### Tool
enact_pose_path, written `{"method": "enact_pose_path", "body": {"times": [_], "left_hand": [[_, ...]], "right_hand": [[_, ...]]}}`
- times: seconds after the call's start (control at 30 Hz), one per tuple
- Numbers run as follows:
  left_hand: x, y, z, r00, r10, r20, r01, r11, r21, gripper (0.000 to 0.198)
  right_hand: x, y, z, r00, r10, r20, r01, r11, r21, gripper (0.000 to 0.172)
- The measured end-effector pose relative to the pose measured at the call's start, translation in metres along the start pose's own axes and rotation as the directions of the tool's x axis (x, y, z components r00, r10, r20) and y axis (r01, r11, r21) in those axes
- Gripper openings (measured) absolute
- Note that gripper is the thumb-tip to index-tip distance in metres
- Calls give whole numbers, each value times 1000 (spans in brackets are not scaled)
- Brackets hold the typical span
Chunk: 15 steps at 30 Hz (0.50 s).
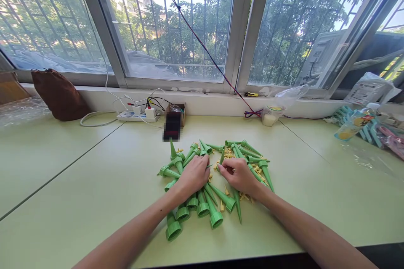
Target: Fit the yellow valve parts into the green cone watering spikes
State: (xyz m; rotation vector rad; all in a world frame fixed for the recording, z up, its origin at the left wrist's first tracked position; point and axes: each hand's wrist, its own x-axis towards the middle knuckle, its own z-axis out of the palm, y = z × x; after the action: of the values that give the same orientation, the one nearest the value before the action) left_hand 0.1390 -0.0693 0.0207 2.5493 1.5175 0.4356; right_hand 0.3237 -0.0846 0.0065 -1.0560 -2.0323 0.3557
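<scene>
A loose heap of green plastic plant-watering spikes, hollow cones with ribbed open caps, lies on the table. My left hand reaches over the heap's left part with its fingers curled closed. A thin green tip pokes out beside those fingers, but my hand hides what they grip. Just to the right, my right hand pinches a small green spike between thumb and forefinger, point upward. Small yellow plastic pieces are scattered among the spikes, several of them under and behind my right hand.
Along the window wall of the pale green table stand a brown cloth bag, a power strip with cables, a small box with a blurred dark object, and a plastic-bagged cup. A bottle lies at the right.
</scene>
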Motion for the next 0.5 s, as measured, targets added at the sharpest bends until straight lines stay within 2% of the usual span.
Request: {"method": "enact_pose_path", "body": {"times": [0.17, 0.5], "left_hand": [[0, 0, 0, 1000, 13, -23, -14, 999, -40, 10], [2, -3, 4, 983, 70, -169, -89, 990, -107, 11]], "right_hand": [[0, -1, 0, 1000, 0, 4, 0, 1000, 10, 37], [1, -3, 0, 1000, -16, 3, 16, 1000, 6, 38]]}}
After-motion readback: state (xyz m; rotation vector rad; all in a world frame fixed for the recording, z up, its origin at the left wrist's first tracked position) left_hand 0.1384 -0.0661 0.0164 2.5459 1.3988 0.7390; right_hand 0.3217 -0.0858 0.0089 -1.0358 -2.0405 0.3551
